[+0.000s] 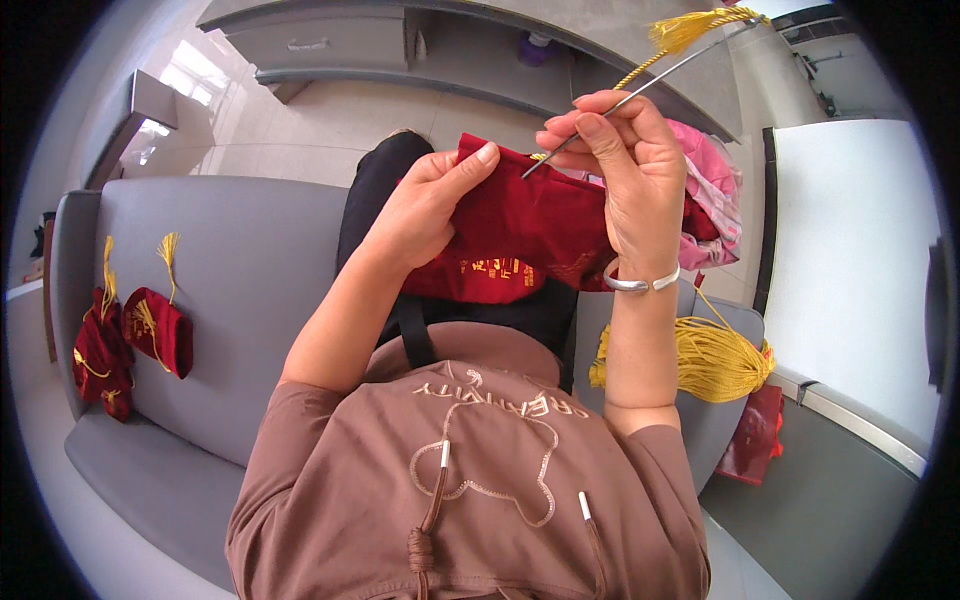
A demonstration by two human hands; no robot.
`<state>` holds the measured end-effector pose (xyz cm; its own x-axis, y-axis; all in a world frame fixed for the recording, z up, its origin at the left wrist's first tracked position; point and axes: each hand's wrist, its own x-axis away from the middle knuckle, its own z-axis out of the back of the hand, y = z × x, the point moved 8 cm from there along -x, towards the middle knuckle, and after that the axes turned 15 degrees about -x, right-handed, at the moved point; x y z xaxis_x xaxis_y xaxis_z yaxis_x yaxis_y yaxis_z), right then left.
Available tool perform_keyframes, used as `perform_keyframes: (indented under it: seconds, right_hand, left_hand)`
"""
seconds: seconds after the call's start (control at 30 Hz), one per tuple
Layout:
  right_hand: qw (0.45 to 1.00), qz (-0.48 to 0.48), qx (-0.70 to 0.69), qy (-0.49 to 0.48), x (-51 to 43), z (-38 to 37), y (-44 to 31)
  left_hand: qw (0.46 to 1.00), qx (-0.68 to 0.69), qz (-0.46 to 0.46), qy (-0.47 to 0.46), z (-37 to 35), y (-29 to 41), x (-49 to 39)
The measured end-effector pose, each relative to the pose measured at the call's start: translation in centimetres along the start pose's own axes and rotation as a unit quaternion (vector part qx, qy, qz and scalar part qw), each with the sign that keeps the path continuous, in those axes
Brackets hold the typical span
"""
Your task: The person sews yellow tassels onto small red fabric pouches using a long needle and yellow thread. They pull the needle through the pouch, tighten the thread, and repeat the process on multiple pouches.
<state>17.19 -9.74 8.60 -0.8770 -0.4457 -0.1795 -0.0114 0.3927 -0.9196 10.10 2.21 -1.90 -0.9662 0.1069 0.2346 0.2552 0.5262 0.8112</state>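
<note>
My left hand (431, 202) pinches the top edge of a dark red velvet pouch (517, 217), which bears yellow writing. In my right hand (630, 157) is a long thin metal rod (660, 78), held slantwise, its lower tip over the cloth near the pouch's top edge. A twisted yellow cord with a tassel (679, 31) hangs about the rod's upper end and runs down behind my right fingers. A bit of yellow cord shows at the cloth edge beside the rod. More red cloth lies over my lap, partly hidden under the held pouch.
Several red pouches with yellow tassels (161, 330) lie on the grey sofa (225, 225) at left. A bundle of yellow cords (712, 360) rests at right, near a red packet (754, 435). Pink patterned cloth (709, 187) is beyond my right hand. A grey table with a drawer (315, 45) stands ahead.
</note>
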Motion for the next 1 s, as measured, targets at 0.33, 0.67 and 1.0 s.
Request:
perform_keyframes:
  seconds: [0.33,0.67,1.0]
  right_hand:
    - [0.985,-0.048,0.164,-0.015,1.1,1.2,3.1]
    - [0.981,0.018,0.192,-0.022,0.3,2.2,2.4]
    - [0.957,0.080,0.276,0.044,-4.4,3.5,0.1]
  left_hand:
    - [0.998,-0.032,0.030,-0.042,-0.2,-0.4,0.1]
    - [0.938,-0.342,-0.060,-0.014,-1.2,-0.1,0.5]
    - [0.908,-0.408,-0.094,-0.015,-1.5,0.2,0.3]
